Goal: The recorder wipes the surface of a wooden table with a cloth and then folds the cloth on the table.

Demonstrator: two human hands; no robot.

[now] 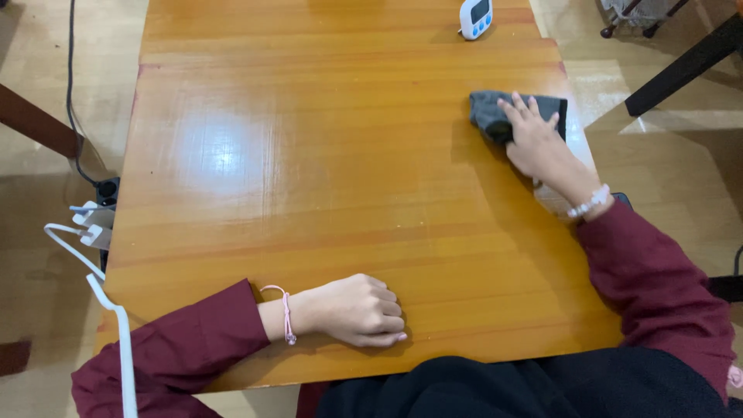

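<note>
place: home room | cues: wooden table, wood floor, kitchen timer, power strip

Glossy orange-brown wooden table is filling most of the view, w/ light glaring off its left half. Small white digital timer is standing at the far edge. On the floor at left, a power strip is sitting w/ white chargers plugged in & a white cable trailing down.

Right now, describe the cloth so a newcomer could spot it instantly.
Start at the glossy orange wooden table and go to its far right edge. There the right hand lies flat on a crumpled dark grey cloth. It is the only soft, dark thing on the tabletop; the small white timer nearby is hard.
</note>
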